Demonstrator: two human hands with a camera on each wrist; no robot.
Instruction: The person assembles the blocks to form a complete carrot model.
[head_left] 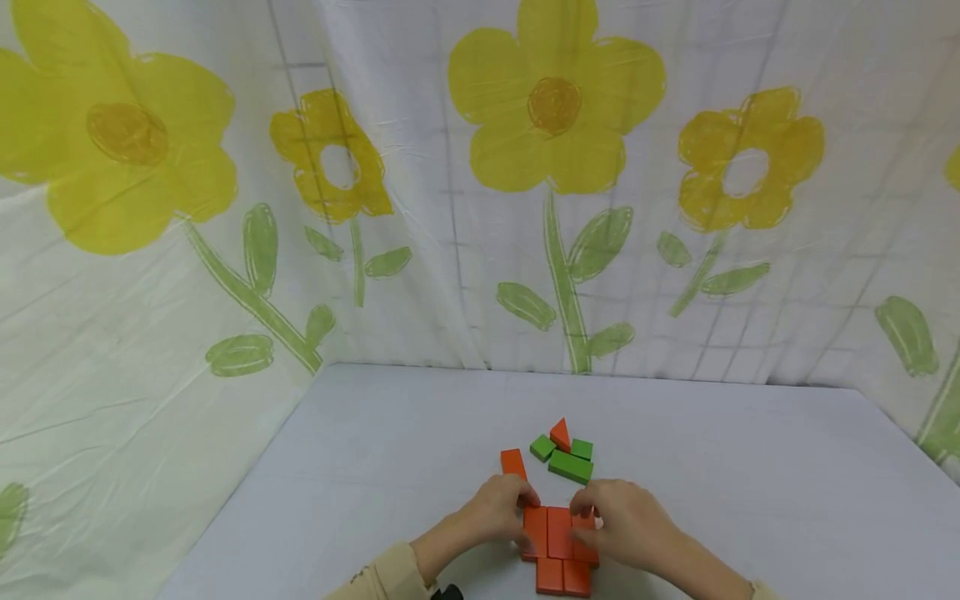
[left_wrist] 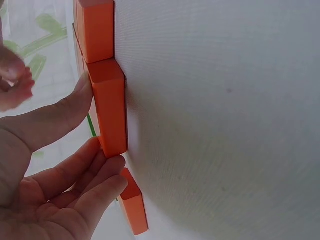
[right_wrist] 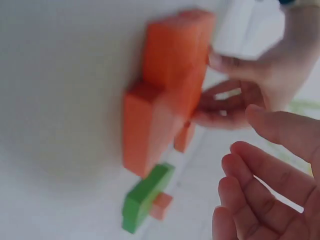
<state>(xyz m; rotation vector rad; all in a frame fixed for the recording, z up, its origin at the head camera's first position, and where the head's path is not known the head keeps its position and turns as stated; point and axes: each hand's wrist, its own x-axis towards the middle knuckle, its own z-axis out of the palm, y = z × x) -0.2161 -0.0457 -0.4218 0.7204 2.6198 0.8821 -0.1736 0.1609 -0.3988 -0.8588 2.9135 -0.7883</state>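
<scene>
Head view first: both my hands sit at the near edge of the white table [head_left: 750, 467], one on each side of a flat cluster of orange blocks [head_left: 558, 546]. My left hand [head_left: 498, 508] presses against the cluster's left side and my right hand [head_left: 618, 521] covers its upper right corner, so the pieces are squeezed tight between the two. Behind them lie a loose orange block [head_left: 513, 462], three green blocks [head_left: 570, 467] and an orange triangle [head_left: 560, 434], close together but apart from the cluster.

Left wrist view: my thumb [left_wrist: 60, 115] and fingertips [left_wrist: 100, 170] bear on the side of one orange block, fingers almost straight, pushing it rather than wrapping it. That keeps it flush against its neighbour.

Right wrist view: the picture is blurred. My right fingers [right_wrist: 260, 175] look loosely spread, just beside the orange pieces, while my left hand steadies the far side. I cannot tell whether my right hand touches a block or pinches anything.
</scene>
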